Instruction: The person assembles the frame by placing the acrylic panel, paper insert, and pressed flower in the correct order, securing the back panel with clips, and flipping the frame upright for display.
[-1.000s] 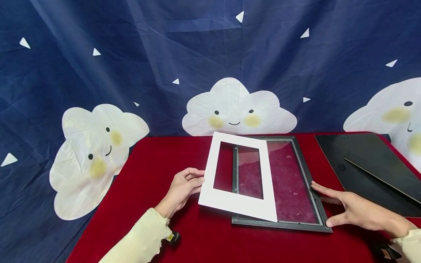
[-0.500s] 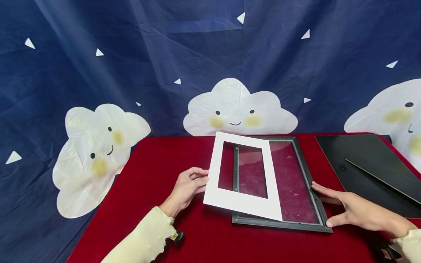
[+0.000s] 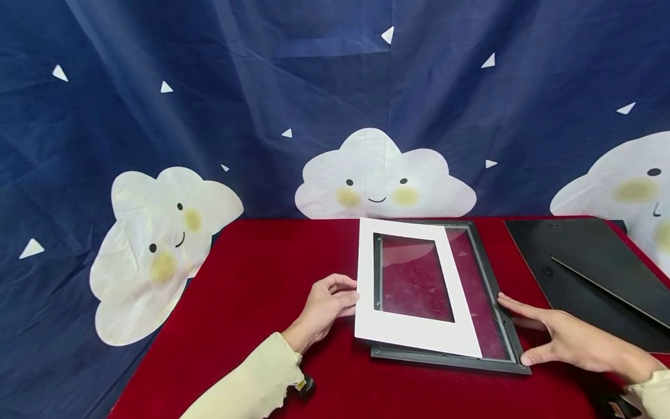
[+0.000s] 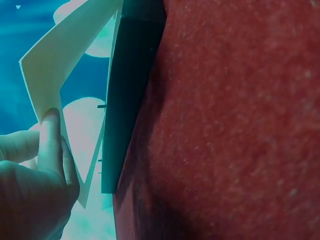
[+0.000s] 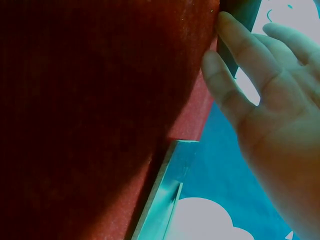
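Note:
My left hand (image 3: 327, 302) pinches the left edge of a white picture mat (image 3: 365, 273), thumb on one face and fingers on the other. In the left wrist view the mat (image 4: 42, 70) is tilted, its near edge raised off the dark picture frame (image 4: 132, 75). In the head view it overlaps the left and middle of the frame (image 3: 450, 362), whose glass (image 3: 480, 317) shows through the mat's window. My right hand (image 3: 570, 340) rests at the frame's right side, fingers extended along the outer edge and thumb at the near right corner.
A black backing board (image 3: 539, 244) with a hinged stand leg (image 3: 623, 279) lies on the red cloth (image 3: 272, 250) at the right. Behind the table hangs a blue curtain (image 3: 314, 70) with clouds and white triangles.
My left hand has moved right with the mat, bringing it farther over the frame and lower. The right hand has stayed at the frame's right side.

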Demonstrator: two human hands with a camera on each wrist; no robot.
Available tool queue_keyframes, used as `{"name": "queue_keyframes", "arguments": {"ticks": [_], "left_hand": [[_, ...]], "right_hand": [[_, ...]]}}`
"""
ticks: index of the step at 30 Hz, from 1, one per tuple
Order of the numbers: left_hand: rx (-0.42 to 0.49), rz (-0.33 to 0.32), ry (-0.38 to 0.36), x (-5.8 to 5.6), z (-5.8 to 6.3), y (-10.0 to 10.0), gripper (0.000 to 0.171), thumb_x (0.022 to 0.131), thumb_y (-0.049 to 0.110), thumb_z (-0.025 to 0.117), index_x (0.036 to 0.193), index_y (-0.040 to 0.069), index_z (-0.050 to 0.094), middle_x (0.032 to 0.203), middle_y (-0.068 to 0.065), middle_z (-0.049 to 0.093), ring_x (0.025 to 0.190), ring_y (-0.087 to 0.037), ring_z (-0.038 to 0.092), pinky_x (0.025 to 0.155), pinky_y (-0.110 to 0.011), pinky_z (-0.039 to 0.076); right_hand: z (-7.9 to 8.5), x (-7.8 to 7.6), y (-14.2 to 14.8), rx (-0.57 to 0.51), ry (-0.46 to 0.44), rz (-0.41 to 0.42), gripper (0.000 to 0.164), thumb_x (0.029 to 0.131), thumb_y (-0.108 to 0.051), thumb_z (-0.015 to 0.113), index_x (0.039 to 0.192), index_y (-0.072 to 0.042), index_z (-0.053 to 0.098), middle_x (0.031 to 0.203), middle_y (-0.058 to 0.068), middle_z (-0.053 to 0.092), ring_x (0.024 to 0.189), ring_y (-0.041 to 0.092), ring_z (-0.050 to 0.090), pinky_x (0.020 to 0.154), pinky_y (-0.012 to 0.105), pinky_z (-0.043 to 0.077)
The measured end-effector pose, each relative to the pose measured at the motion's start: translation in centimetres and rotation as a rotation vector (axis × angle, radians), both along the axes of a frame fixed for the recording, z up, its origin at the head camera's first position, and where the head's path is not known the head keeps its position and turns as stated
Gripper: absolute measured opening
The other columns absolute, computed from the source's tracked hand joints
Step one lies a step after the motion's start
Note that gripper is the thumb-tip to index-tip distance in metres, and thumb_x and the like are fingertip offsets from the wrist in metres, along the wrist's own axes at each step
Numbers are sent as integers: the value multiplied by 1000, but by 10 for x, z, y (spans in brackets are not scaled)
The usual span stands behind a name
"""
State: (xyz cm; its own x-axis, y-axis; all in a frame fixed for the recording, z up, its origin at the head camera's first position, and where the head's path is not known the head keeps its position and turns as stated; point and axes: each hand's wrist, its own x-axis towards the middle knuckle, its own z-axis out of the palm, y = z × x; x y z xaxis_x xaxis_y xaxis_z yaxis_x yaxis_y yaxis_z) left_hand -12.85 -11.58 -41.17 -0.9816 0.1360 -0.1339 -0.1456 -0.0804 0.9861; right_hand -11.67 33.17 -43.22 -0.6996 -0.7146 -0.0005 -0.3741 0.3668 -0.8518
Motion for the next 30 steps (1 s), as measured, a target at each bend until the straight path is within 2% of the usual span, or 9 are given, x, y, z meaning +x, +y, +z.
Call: {"name": "queue_keyframes", "arguments": {"ticks": [7,14,23,30], "left_hand": [[19,-34,-11,4,-1,6,33,88,-8,69,119,-11,58,109,-18,63,85,-17,70,77,-38,61],[18,-48,4,8,1,8,38,88,-9,68,124,-13,57,112,-18,64,85,-16,69,77,-38,61],[9,-49,19,5,0,17,37,88,-10,68,124,-12,59,112,-17,65,85,-16,69,76,-39,62],[21,-58,13,0,-3,29,35,87,-11,67,122,-12,60,110,-16,65,84,-16,68,76,-38,62]], "right_hand": [[0,0,0,20,-12,-18,95,83,-11,79,154,7,18,144,-44,23,121,-19,39,84,13,52],[-1,1,0,27,33,-26,95,82,-12,80,154,7,21,147,-41,24,122,-17,40,88,7,44],[-3,1,0,33,13,-29,95,83,-11,79,154,7,19,146,-43,22,122,-18,40,88,7,45],[-3,1,-1,67,17,-52,96,82,-13,81,155,3,20,142,-45,23,121,-22,34,87,7,46]]}}
